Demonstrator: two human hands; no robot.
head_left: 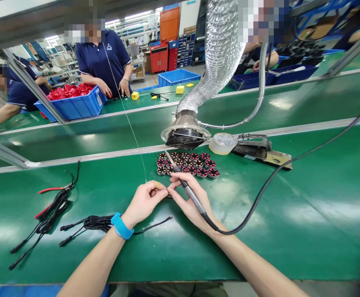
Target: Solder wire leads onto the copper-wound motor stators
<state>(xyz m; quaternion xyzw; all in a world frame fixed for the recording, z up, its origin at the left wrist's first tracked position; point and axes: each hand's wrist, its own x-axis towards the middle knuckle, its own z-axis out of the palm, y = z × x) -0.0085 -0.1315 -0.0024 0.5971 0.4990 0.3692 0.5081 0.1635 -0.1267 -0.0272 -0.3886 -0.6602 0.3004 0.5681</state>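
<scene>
My right hand [192, 202] is closed, with a soldering iron [192, 194] held across it, its tip pointing up and away from me. The same hand's thumb and fingertips meet my left hand [147, 200] at a small round part [170, 195], mostly hidden by the fingers. My left hand is closed in a pinch at that part. A thin wire [133, 134], like solder wire, comes down from above to the back of my left hand. Just beyond the hands, several round parts with dark and red-pink tops [201, 172] stand in rows.
Black cable bundles [98, 222] and red-handled pliers [51, 190] lie at left. Over the rows hangs a fume duct [186, 130]. A tape roll [223, 143] sits in front of a dispenser [260, 152]. Across the bench, a co-worker stands beside a blue bin [81, 105] of red parts.
</scene>
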